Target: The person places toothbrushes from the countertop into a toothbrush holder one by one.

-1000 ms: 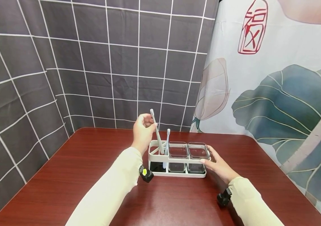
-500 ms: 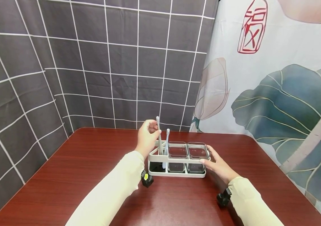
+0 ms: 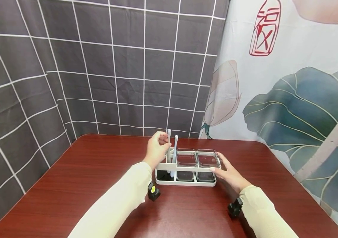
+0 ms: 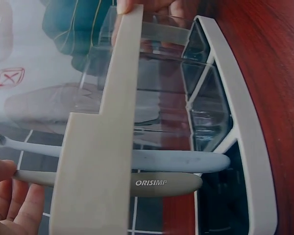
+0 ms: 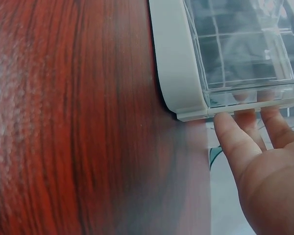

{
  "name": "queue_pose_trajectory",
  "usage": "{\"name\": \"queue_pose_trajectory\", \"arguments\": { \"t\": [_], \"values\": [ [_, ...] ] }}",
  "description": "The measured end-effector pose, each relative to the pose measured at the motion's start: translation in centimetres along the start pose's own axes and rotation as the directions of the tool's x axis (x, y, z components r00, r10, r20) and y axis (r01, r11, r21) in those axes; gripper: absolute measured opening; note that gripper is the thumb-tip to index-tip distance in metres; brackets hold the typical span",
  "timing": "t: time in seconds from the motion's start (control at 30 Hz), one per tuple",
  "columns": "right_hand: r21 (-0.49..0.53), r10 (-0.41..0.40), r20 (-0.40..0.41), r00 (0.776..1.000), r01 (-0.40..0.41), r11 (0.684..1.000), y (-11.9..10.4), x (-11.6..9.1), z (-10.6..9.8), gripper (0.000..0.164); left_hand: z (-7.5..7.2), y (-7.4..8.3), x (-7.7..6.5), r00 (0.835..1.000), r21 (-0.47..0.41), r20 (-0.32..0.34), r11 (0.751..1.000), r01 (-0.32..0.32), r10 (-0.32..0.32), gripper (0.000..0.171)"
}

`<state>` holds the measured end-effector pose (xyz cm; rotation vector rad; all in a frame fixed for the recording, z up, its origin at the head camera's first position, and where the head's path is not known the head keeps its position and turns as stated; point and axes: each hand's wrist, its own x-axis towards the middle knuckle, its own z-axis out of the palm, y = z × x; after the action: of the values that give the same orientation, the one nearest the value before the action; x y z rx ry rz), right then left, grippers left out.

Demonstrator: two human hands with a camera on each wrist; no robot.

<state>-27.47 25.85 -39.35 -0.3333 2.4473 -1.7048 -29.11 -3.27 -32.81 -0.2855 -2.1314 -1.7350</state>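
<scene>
A white two-tier toothbrush holder [image 3: 197,169] stands on the table, a black inset in its base. My left hand [image 3: 156,148] pinches a grey toothbrush [image 4: 152,185] near its upper part, between thumb and fingers. Its handle passes down through the left opening, and in the left wrist view its end overlaps the edge of the base. Right beside it leans a light blue toothbrush [image 4: 181,160], unheld. My right hand [image 3: 231,175] grips the holder's right end, thumb at the front and fingers round the side. Two clear cups [image 3: 187,158] fill the slots to the right.
The reddish-brown wooden table [image 3: 106,158] extends around the holder. Behind it hangs a dark grey curtain [image 3: 127,89] with white grid lines, and at the right a white cloth [image 3: 231,39] printed with lotus leaves.
My left hand has come down and slightly right, lowering the grey toothbrush deeper through the opening; the brush has swung from a leftward tilt to nearly upright. My right hand stays put.
</scene>
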Motion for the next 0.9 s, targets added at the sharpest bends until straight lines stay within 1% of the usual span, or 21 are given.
{"name": "queue_pose_trajectory", "arguments": {
  "t": [0.2, 0.5, 0.73, 0.9],
  "values": [
    [-0.009, 0.014, -0.002, 1.0, -0.014, 1.0, -0.17, 0.06, 0.05, 0.081, -0.14, -0.39, -0.39, 1.0, 0.035, 0.012, 0.999, -0.008, 0.007, 0.024],
    [0.0, 0.001, -0.006, 1.0, -0.001, 1.0, -0.08, 0.02, 0.02, 0.079, -0.1, -0.4, -0.71, 1.0, 0.032, 0.017, 0.999, -0.018, 0.018, 0.022],
    [-0.004, -0.006, -0.003, 1.0, 0.006, 1.0, -0.19, -0.02, 0.03, 0.079, -0.17, -0.53, -0.79, 0.999, 0.054, 0.017, 0.998, -0.031, 0.03, 0.022],
    [0.0, -0.008, -0.001, 1.0, 0.008, 1.0, -0.17, -0.01, 0.01, 0.079, -0.17, -0.65, -0.81, 1.0, 0.052, 0.017, 0.999, -0.013, 0.012, 0.022]
  ]
}}
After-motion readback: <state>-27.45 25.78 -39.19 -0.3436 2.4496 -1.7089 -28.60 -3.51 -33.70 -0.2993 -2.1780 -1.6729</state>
